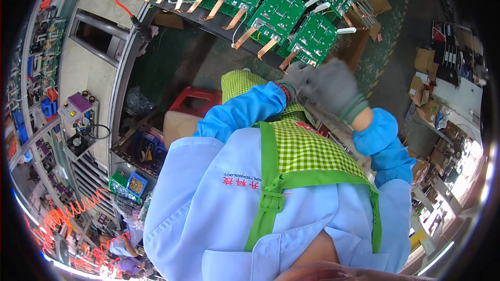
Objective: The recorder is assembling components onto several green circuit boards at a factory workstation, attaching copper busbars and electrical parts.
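Observation:
My left hand [296,77], in a grey glove, is just below the copper strips at the near edge of a green circuit board [314,37]. Its fingers look curled together; whatever they hold, if anything, is hidden. Beside it, my right hand [333,86], gloved the same way, is smeared by motion, so its fingers do not show clearly. The two hands are close together or touching. Several more green circuit boards [276,15] lie in a row beyond, with copper strips [245,38] and white pieces [346,30] sticking out from their edges.
A red stool [195,101] stands under the bench to the left. Blue and green bins [136,184] sit at lower left, near a purple-topped device [79,102]. A coiled orange hose [122,8] hangs at upper left. Cardboard boxes [419,87] are on the right; another person [127,244] is at lower left.

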### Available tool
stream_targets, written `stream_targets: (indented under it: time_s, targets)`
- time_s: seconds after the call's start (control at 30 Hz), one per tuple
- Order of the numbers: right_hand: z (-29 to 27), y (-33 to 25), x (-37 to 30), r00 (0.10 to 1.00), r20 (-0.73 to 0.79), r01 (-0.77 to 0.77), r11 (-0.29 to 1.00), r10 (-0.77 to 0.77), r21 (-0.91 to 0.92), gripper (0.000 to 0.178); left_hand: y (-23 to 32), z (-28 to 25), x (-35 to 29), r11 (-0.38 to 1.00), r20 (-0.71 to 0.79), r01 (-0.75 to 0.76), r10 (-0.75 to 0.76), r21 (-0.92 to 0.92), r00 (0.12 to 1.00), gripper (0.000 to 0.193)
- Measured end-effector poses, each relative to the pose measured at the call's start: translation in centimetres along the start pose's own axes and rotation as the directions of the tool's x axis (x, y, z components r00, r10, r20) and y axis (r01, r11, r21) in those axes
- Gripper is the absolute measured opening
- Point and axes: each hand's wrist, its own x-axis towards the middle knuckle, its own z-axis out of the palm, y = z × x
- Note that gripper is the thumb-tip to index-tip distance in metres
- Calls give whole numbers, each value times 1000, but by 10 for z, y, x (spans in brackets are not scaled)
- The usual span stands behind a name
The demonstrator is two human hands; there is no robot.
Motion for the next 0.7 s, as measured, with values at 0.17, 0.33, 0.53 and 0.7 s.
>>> stream_targets:
  time_s: [0.17,0.33,0.53,0.7]
  targets:
    - [-35,118,19,892,-292,-288,933,344,217,27,86,-12,43,411,99,811,-866,-417,490,23]
    - [-11,270,71,820,-388,-323,899,422,295,24,85,-9,47,441,71,841,-872,-314,484,23]
    - [39,390,175,935,-157,-280,936,316,215,34,95,-16,53,347,104,884,-913,-314,396,26]
    - [65,396,235,935,68,-354,921,347,164,38,101,-22,61,274,142,945,-943,-180,301,25]
